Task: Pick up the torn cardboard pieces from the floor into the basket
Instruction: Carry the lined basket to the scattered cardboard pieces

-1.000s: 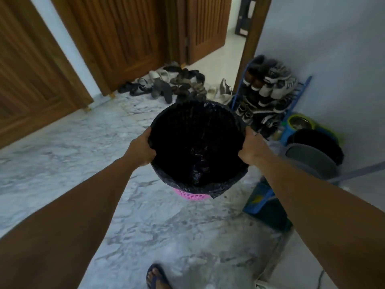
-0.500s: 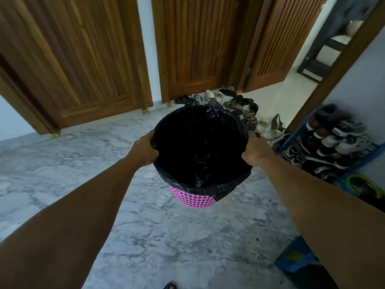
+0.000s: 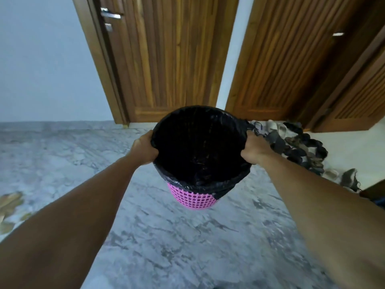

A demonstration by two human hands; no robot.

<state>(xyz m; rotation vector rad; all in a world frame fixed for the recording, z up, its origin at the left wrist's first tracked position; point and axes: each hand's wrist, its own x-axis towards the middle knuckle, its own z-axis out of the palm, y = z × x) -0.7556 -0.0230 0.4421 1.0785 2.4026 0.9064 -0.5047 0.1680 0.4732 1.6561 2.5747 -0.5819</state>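
In the head view, the left hand (image 3: 145, 150) and the right hand (image 3: 254, 150) each grip the rim of the round pink plastic basket (image 3: 192, 196) lined with a black bag, carried in the centre of the frame. Brown torn cardboard pieces (image 3: 9, 207) lie blurred at the lower left edge, on the grey marble floor (image 3: 166, 236). I think it is best to put the basket down upright just beside them, mouth open.

Grey marble floor (image 3: 187, 247), shoes (image 3: 300, 147), cardboard pieces (image 3: 9, 205)
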